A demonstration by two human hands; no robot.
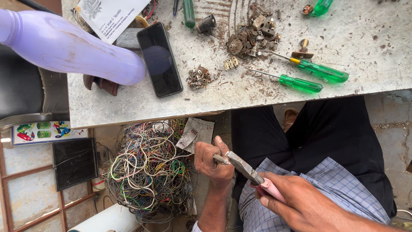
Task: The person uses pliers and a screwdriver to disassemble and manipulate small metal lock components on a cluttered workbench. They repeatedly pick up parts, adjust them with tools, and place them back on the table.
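Observation:
My right hand (296, 202) grips the pink handles of a pair of pliers (246, 168) in my lap, below the table's front edge. The plier jaws close on a small metal piece (220, 159) that my left hand (212, 162) pinches between thumb and fingers. Both hands sit over my dark trousers and checked shirt. What the small piece is cannot be made out.
The worn grey table (128, 103) carries a black phone (159, 59), a lilac plastic bottle (64, 45), two green-handled screwdrivers (317, 71), a heap of small metal parts (251, 36) and a paper card (109, 15). A tangled bundle of coloured wires (148, 169) lies on the floor at left.

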